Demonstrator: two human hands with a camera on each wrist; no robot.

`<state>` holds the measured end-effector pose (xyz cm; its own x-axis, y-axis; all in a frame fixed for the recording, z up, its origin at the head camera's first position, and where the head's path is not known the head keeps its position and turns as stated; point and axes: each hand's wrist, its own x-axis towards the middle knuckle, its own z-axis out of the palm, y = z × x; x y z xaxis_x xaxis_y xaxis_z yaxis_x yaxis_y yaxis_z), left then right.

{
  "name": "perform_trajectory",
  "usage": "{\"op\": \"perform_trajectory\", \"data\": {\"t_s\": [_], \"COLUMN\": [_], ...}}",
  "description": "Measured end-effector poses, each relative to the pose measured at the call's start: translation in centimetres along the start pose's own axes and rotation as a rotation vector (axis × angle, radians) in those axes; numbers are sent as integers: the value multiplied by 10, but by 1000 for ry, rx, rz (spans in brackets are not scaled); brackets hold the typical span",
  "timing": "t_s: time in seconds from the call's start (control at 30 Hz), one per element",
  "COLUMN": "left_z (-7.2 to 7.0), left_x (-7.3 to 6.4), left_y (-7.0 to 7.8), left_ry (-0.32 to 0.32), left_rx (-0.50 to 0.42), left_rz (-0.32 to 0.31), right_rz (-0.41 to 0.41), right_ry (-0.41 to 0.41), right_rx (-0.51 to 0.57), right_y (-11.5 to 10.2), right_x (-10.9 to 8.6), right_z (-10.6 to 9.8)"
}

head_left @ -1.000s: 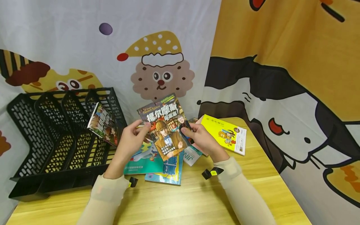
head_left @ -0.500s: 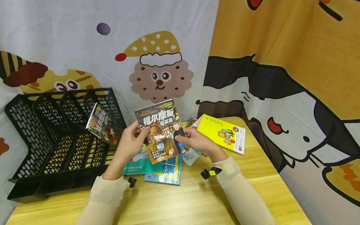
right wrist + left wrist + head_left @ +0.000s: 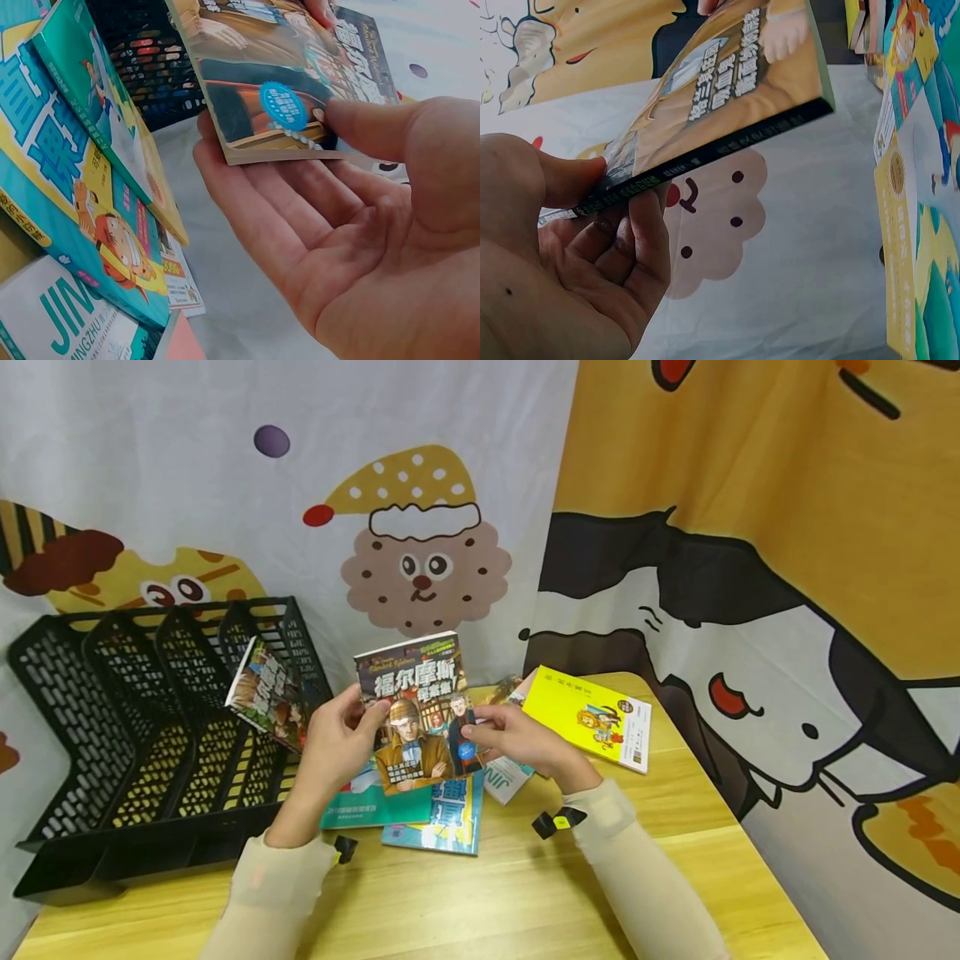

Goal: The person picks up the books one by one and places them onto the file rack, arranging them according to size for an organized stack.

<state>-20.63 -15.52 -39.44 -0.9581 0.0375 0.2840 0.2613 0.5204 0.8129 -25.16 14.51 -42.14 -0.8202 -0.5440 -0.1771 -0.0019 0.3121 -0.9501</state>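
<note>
A paperback book (image 3: pixel 412 718) with a detective in a brown coat on its cover is held up between both hands, cover toward the head camera. My left hand (image 3: pixel 337 739) grips its left edge, the thumb on the cover and the fingers curled behind the spine, as the left wrist view shows. On the other side my right hand (image 3: pixel 528 743) pinches the right edge, thumb on the cover and fingers beneath. Under and behind the book lie a green book (image 3: pixel 375 810), a blue book (image 3: pixel 453 827) and a white book (image 3: pixel 506 779), partly covered.
A black mesh file rack (image 3: pixel 150 827) with several compartments stands at the left. In its rightmost compartment leans another book (image 3: pixel 266 693). A yellow book (image 3: pixel 585 718) lies at the right of the wooden table (image 3: pixel 465 910). A printed curtain (image 3: pixel 435 410) hangs behind.
Both hands have brought the detective book slightly left and turned it more upright in the head view. The grip stays on both edges, and the other books have not moved.
</note>
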Motion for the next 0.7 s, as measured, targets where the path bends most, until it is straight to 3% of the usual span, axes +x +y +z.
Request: {"op": "perform_trajectory", "data": {"t_s": [0.27, 0.43, 0.7], "left_z": [-19, -36, -66], "left_x": [-11, -18, -25], "left_y": [-10, -17, -30], "left_ry": [30, 89, 199], "left_rx": [68, 133, 178], "left_rz": [-26, -38, -77], "right_rz": [27, -11, 19], "right_ry": [-9, -57, -142], "right_rx": [4, 13, 41], "right_y": [1, 7, 3], "right_x": [8, 13, 21], "right_z": [15, 30, 59]}}
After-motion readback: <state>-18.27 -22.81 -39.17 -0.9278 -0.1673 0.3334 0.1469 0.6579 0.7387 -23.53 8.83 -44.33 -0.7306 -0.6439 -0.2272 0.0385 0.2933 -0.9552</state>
